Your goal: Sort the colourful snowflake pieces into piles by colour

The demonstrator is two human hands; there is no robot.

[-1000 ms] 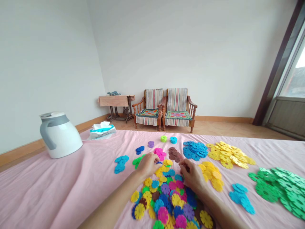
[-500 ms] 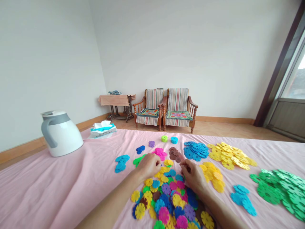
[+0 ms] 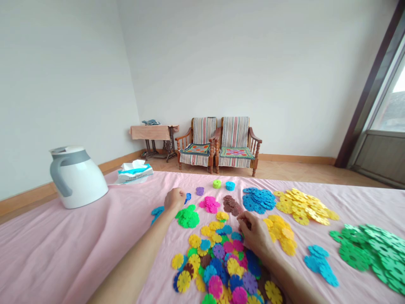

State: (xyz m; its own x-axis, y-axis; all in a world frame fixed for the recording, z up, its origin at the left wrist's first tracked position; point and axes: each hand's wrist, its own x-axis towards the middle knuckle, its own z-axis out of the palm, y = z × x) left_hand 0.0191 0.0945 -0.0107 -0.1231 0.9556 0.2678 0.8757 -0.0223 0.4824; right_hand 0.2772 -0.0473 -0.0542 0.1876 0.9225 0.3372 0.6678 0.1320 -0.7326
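My left hand (image 3: 175, 199), fingers curled together, is over the small dark-blue pile of plastic snowflake discs (image 3: 188, 197) and partly covers it. Whatever its fingertips hold is hidden. Just in front of that wrist lies a bright green pile of discs (image 3: 187, 217). My right hand (image 3: 255, 230) has its fingers bent into a pinch at the upper right edge of the mixed heap of coloured discs (image 3: 218, 251). I cannot make out anything between those fingers. Close by are a brown pile (image 3: 232, 205) and a yellow pile (image 3: 281, 234).
A pink cloth (image 3: 79, 253) covers the surface. Further piles include pink discs (image 3: 210, 204), blue discs (image 3: 259, 200) and large green discs (image 3: 373, 253). A white jug (image 3: 84, 181) and a tissue pack (image 3: 135, 172) stand at left; two chairs (image 3: 236, 145) are beyond.
My left hand has moved left and slightly away from me, from beside the pink pile to the dark-blue one, uncovering the bright green pile. My right hand has stayed nearly in place.
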